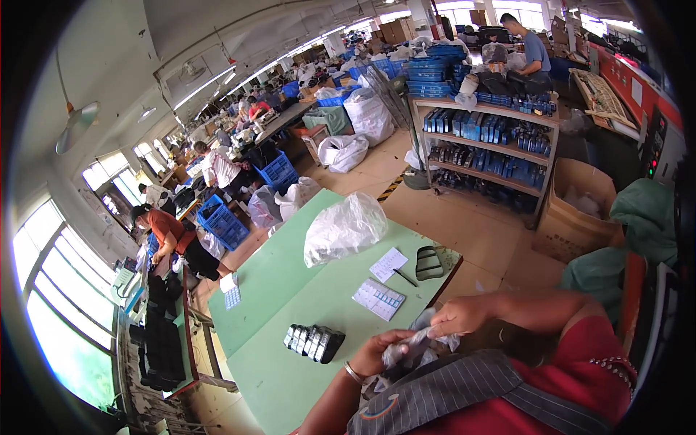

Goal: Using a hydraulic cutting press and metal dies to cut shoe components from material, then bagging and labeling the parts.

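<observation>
Close to my body, at the near edge of the green table (279,286), both my hands grip a crumpled clear plastic bag (422,341). My left hand (378,353), with a bangle at the wrist, is closed on its gathered part. Fingers of my right hand (461,317) pinch the bag beside it. What the bag holds, if anything, is hidden by my hands and apron. A stack of black moulded pieces with shiny edges (315,342) lies on the table left of my hands. A single black frame-like piece (429,262) rests near the right edge.
On the table are a puffed clear plastic bag (346,230), a printed booklet (378,299), a paper slip (389,264) and a pen (405,278). Beyond stands a shelf rack (487,136) of blue items. A cardboard box (576,210) is at right. Co-workers are farther off.
</observation>
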Motion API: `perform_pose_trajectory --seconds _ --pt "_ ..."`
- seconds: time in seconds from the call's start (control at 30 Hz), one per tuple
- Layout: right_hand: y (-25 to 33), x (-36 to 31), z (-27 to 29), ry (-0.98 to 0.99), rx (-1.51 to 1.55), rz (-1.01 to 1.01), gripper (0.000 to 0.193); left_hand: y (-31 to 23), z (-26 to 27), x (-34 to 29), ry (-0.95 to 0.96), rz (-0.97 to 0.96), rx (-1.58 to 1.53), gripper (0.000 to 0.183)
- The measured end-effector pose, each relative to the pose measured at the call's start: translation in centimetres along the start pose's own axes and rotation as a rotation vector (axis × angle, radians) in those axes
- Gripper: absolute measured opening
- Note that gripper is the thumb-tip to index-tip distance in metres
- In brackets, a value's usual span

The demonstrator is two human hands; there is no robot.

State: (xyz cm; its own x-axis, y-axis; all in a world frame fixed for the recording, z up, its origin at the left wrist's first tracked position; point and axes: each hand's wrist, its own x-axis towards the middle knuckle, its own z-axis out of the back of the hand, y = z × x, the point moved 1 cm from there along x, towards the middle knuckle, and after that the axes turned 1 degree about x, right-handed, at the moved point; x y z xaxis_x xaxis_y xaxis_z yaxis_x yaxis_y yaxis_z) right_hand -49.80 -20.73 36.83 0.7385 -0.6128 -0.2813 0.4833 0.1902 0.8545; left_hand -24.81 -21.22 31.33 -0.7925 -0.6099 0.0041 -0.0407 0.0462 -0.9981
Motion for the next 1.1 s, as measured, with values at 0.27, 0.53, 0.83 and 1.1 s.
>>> perform_pose_trajectory --seconds 0.27,0.53,0.83,1.1 --pt "-2.9 3.3 -5.4 -0.135 1.351 0.026 0.032 2.8 1.1 1.1 -0.665 0.056 0.012 0.019" --pt "0.7 4.1 -5.0 -0.743 0.567 0.437 0.032 0.8 -0.5 3.2 -0.756 -0.113 -0.214 0.021" --pt "-0.9 5.5 -8.4 -0.887 -0.252 0.393 0.026 5.8 -3.9 1.5 -0.855 -0.053 -0.631 0.018" --pt "-1.3 4.7 -10.0 -0.798 -0.109 0.257 0.012 7.3 -4.4 -3.4 -0.835 0.04 -0.299 0.009"
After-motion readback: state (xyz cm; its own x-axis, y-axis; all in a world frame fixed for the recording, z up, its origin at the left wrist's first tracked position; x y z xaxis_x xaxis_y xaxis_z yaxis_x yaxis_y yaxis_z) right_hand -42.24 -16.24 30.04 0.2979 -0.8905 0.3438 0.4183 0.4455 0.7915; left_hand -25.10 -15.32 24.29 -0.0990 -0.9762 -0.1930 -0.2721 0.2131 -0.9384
